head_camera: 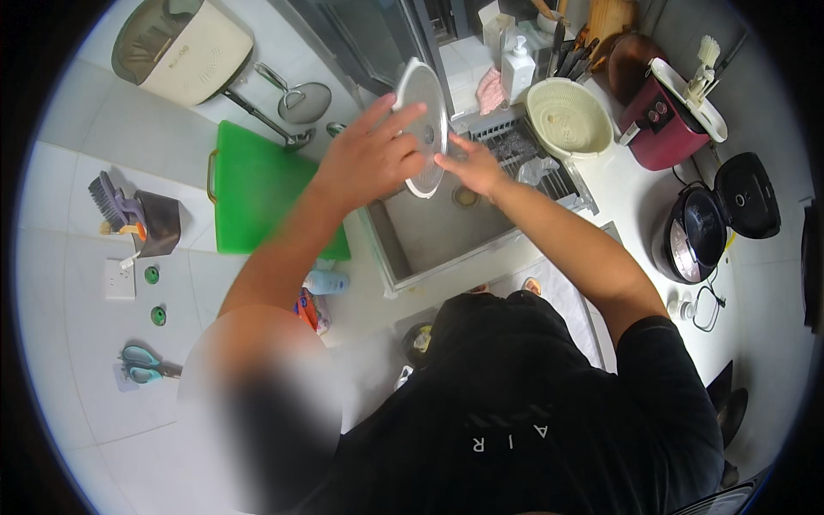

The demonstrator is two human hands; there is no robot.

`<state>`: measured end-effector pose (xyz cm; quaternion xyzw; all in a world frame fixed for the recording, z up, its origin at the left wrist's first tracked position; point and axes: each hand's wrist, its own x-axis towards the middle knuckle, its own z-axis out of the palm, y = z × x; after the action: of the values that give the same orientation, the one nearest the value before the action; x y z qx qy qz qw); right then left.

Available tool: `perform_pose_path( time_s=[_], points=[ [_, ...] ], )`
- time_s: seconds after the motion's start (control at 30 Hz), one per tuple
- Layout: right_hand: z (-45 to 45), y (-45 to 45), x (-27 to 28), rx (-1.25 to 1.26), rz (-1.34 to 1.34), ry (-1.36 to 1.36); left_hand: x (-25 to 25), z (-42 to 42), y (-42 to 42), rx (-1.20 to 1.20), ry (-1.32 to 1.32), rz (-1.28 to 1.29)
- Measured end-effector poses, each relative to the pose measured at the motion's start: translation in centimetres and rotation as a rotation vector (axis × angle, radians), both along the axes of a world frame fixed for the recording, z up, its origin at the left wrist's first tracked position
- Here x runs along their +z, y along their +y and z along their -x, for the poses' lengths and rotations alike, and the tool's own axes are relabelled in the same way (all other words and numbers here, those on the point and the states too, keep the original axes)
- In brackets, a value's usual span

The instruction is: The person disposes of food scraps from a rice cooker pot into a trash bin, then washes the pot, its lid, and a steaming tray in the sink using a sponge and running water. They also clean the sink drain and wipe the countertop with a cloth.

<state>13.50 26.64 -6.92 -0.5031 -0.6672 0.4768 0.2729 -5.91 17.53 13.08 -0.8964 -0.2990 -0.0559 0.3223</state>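
Above the sink, a round lid (432, 129) with a white rim and a translucent middle is tilted nearly upright between my two hands. My left hand (376, 154) is at its left side, with spread fingers lying across the rim and face. At the right edge, my right hand (473, 166) holds the lid with thumb and fingers; part of its grip is hidden. Below lies the metal sink (438, 232), its drain (465, 196) partly visible. A slatted rack (547, 170) at the sink's right side bears a clear plastic bag (537, 171) and a scouring pad (515, 145).
A green cutting board (257, 193) leans on the left wall beneath a utensil holder (199, 58). Behind the sink stands a white pump bottle (517, 71). A pale colander (570, 119), a red knife-holder appliance (663, 122) and an open rice cooker (698, 225) stand right.
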Motion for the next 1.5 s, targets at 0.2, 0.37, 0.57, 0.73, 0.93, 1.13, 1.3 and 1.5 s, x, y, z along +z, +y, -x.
perform_pose_path(
  time_s=[0.2,0.37,0.57,0.73,0.93,1.13,1.3,1.5],
  points=[
    [-1.6,1.7,2.1,-0.12,-0.337,-0.123,1.9,1.4,0.7,0.262,0.079,0.22],
    [-5.3,3.5,2.6,-0.185,-0.386,0.106,3.8,0.6,1.2,0.329,-0.066,0.208],
    [-9.0,0.8,16.9,-0.256,-0.287,0.812,4.5,1.1,-1.1,0.157,-0.5,0.032],
    [-11.9,-0.5,8.9,-0.292,-0.382,0.512,-11.0,-0.8,-3.8,0.494,-0.955,0.269],
    [-16.7,-6.3,-3.3,-0.342,-0.024,-0.349,-24.2,-4.6,-2.0,0.667,-1.533,0.781],
    [-25.0,-3.6,-0.4,-0.469,0.008,0.418,-18.5,-16.3,3.6,0.134,-2.165,1.378],
    [-37.0,-3.7,3.8,-0.659,-0.139,0.547,-17.9,-29.6,8.0,0.128,-1.971,1.509],
    [-56.2,-6.2,4.2,-0.966,-0.494,0.171,-18.0,-49.4,14.8,-0.088,-1.567,1.421]
  ],
)
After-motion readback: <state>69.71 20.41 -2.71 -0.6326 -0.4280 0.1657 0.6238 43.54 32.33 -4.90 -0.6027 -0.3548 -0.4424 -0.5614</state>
